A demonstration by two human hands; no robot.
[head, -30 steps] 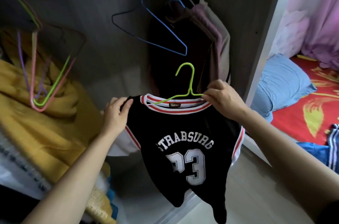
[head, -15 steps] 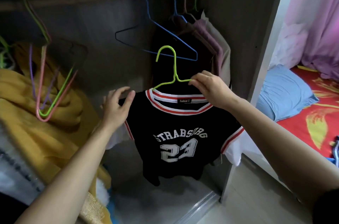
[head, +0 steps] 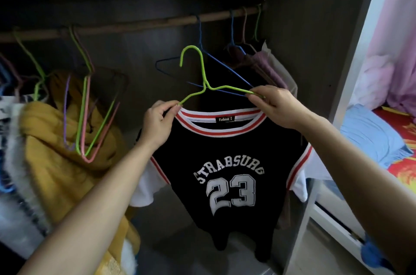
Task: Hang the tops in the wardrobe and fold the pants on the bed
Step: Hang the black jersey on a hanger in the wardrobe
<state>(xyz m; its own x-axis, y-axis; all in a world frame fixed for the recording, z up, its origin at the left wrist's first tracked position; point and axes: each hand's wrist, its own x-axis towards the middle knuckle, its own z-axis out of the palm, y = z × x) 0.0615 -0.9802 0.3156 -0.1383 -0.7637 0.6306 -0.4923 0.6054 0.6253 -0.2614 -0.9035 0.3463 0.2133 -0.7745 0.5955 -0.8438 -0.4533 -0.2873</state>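
A black jersey [head: 227,162] with a red-and-white collar and the number 23 hangs on a lime green wire hanger [head: 203,76] inside the wardrobe opening. My left hand [head: 157,123] pinches the hanger's left arm at the collar edge. My right hand [head: 273,105] pinches the hanger's right arm. The hanger's hook is raised, still below the wooden rail [head: 139,24] and not touching it.
An empty blue hanger [head: 216,63] hangs on the rail just behind. Hung tops [head: 267,67] fill the right end. Several empty coloured hangers [head: 87,117] and a yellow garment [head: 45,139] are at left. The bed with a blue pillow [head: 369,137] lies right of the wardrobe wall.
Both hands lifted the jersey and hanger higher toward the rail. My left hand moved from the jersey's shoulder to pinch the hanger's left arm.
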